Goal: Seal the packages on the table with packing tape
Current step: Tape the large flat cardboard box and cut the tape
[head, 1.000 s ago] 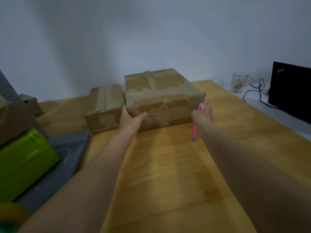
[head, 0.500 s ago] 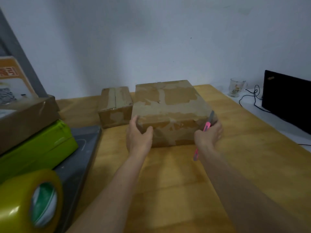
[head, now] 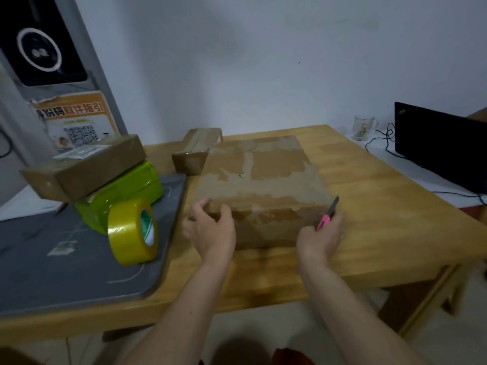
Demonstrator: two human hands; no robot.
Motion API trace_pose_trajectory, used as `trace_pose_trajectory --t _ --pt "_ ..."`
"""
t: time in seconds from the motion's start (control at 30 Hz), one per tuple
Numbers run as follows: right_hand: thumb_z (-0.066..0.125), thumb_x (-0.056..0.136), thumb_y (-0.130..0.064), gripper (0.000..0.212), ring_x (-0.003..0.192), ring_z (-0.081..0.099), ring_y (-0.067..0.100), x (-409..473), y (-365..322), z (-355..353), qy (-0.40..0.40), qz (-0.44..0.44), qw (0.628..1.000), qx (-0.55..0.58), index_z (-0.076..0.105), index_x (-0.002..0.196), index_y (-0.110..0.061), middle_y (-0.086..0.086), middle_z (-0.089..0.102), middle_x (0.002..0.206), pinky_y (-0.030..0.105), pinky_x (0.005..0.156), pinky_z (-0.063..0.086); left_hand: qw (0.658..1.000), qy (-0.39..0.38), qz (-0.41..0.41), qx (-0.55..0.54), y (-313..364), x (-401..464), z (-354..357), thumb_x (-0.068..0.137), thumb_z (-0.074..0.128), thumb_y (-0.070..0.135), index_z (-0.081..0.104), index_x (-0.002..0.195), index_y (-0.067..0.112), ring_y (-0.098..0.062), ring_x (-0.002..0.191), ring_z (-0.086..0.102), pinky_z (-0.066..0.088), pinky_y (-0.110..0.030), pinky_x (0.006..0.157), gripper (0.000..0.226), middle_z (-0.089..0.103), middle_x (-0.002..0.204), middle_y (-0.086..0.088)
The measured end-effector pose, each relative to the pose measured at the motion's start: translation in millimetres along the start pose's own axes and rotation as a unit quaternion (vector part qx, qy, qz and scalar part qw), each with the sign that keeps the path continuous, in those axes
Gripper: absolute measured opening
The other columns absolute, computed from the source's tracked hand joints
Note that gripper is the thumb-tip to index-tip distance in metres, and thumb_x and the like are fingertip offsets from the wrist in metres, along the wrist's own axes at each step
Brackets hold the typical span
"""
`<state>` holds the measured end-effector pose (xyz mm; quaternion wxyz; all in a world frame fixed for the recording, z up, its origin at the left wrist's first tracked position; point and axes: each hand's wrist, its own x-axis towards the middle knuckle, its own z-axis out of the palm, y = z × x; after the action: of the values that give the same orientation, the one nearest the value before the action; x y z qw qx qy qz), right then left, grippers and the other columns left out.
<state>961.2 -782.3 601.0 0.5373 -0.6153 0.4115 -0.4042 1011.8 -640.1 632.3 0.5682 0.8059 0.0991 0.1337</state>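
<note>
A large worn cardboard box [head: 263,177] lies on the wooden table [head: 382,206], near its front. My left hand [head: 210,230] grips the box's near left corner. My right hand [head: 320,238] presses against the near right corner while holding a pink utility knife [head: 326,216] with its blade pointing up. A smaller cardboard box [head: 193,151] sits behind the large one, at its far left. A roll of yellow packing tape [head: 131,231] stands on edge on a grey mat [head: 66,264] to the left.
A brown parcel [head: 87,167] rests on a green wrapped package [head: 123,191] at the left. Behind them stands a grey machine with an orange label [head: 76,119]. A glass mug [head: 363,127], cables and a black laptop [head: 442,146] are on a white surface at right.
Both hands have drawn the large box toward the table's front edge, away from the small box. The view has tilted down and left, showing the tape roll and stacked parcels.
</note>
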Motion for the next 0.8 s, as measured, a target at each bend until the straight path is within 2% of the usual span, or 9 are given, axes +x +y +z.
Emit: trace_pose_trajectory --t 0.13,0.2,0.27,0.3,0.43,0.53,0.63,0.73,0.8 --pt "0.047 0.087 0.008 0.04 0.107 0.06 0.027 -14 9 -18 -0.051 0.001 0.999 -0.009 0.064 0.108 -0.021 0.005 0.065 0.108 0.035 0.09 0.049 0.996 0.086 -0.005 0.01 -15 -4 -29 0.091 0.061 0.032 0.046 0.12 0.029 -0.035 0.129 0.029 0.033 -0.043 0.103 0.032 0.028 0.144 -0.016" --pt "0.047 0.089 0.007 0.038 0.104 0.063 0.026 -8 11 -25 -0.118 0.029 0.993 -0.006 0.063 0.102 -0.025 0.002 0.067 0.106 0.044 0.089 0.053 0.993 0.119 0.001 0.026 -16 1 -41 0.09 0.061 0.029 0.048 0.123 0.02 -0.038 0.133 0.026 0.029 -0.045 0.107 0.037 0.024 0.149 -0.018" --pt "0.047 0.092 0.003 0.032 0.099 0.06 0.028 5 10 -28 -0.156 0.066 0.984 -0.054 0.058 0.112 -0.019 0.004 0.062 0.107 0.049 0.086 0.053 0.988 0.122 0.037 0.083 -17 4 -47 0.089 0.06 0.03 0.051 0.122 0.015 -0.039 0.139 0.019 0.025 -0.048 0.113 0.037 0.018 0.154 -0.02" --pt "0.049 0.095 -0.004 0.028 0.099 0.057 0.031 13 9 -29 -0.159 0.076 0.979 -0.103 0.053 0.12 -0.014 0.009 0.059 0.11 0.045 0.085 0.05 0.981 0.113 0.074 0.136 -18 4 -48 0.089 0.058 0.033 0.053 0.121 0.014 -0.038 0.142 0.016 0.02 -0.049 0.115 0.037 0.017 0.156 -0.02" --pt "0.059 0.095 -0.02 0.046 0.114 0.055 0.037 37 -1 -25 -0.186 0.087 0.96 -0.193 0.044 0.132 0.003 0.019 0.054 0.13 0.035 0.079 0.043 0.943 0.068 0.173 0.276 -21 7 -49 0.09 0.054 0.045 0.06 0.119 0.016 -0.036 0.144 0.016 0.01 -0.055 0.118 0.042 0.028 0.153 -0.019" --pt "0.056 0.095 -0.018 0.038 0.103 0.057 0.037 48 -10 -23 -0.189 0.049 0.952 -0.235 0.052 0.125 0.006 0.021 0.057 0.126 0.031 0.067 0.042 0.95 0.047 0.138 0.275 -17 16 -59 0.091 0.054 0.051 0.059 0.126 0.022 -0.037 0.142 0.017 0.019 -0.051 0.116 0.046 0.024 0.156 -0.017" --pt "0.047 0.101 -0.028 0.041 0.12 0.051 0.034 49 -23 -18 -0.16 -0.007 0.966 -0.201 0.052 0.132 -0.002 0.014 0.053 0.134 0.036 0.086 0.042 0.953 0.03 0.109 0.282 -13 22 -68 0.089 0.054 0.055 0.053 0.135 0.025 -0.037 0.138 0.025 0.026 -0.047 0.111 0.055 0.031 0.152 -0.017" --pt "0.048 0.094 -0.044 0.038 0.1 0.056 0.031 46 -44 -9 -0.215 -0.006 0.973 -0.081 0.063 0.106 -0.012 0.007 0.061 0.104 0.041 0.078 0.047 0.968 0.012 0.092 0.235 -10 29 -72 0.084 0.062 0.056 0.051 0.137 0.022 -0.032 0.125 0.044 0.041 -0.042 0.099 0.064 0.05 0.136 -0.011" --pt "0.057 0.086 -0.049 0.047 0.094 0.062 0.034 44 -54 -9 -0.253 0.032 0.964 -0.071 0.066 0.103 -0.005 0.012 0.065 0.1 0.049 0.082 0.053 0.992 -0.041 0.004 0.122 -9 34 -73 0.081 0.069 0.053 0.056 0.131 0.017 -0.026 0.108 0.056 0.047 -0.037 0.082 0.063 0.06 0.124 -0.006"
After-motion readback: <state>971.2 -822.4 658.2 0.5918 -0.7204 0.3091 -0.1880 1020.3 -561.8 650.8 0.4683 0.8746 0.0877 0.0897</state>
